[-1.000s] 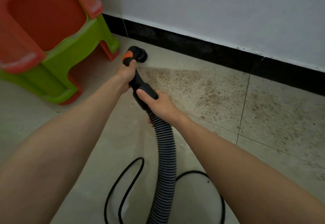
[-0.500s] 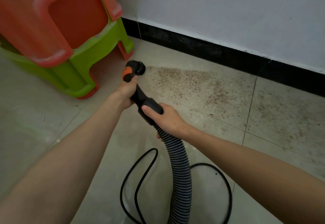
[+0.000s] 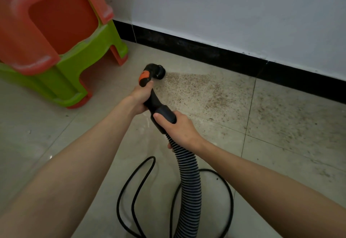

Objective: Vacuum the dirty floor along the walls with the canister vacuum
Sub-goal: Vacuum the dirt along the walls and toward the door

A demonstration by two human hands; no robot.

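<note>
The vacuum's black nozzle [image 3: 156, 71], with an orange patch on its neck, touches the tiled floor at the left edge of a patch of brown dirt [image 3: 204, 90]. My left hand [image 3: 139, 97] grips the black handle just behind the orange patch. My right hand [image 3: 176, 127] grips the handle's lower end where the ribbed grey hose [image 3: 189, 181] starts. The hose runs down out of the bottom of the view. The canister itself is not in view.
Stacked orange and green plastic stools [image 3: 61, 37] stand at the upper left, near the black baseboard [image 3: 224, 54] of the white wall. A black power cord [image 3: 134, 196] loops on the floor between my arms. More dirt specks [image 3: 299, 125] cover the tiles to the right.
The view has shifted so the stools and wall sit further right and lower. The nozzle stays at the left edge of the dirt patch, and both hands keep their grip.
</note>
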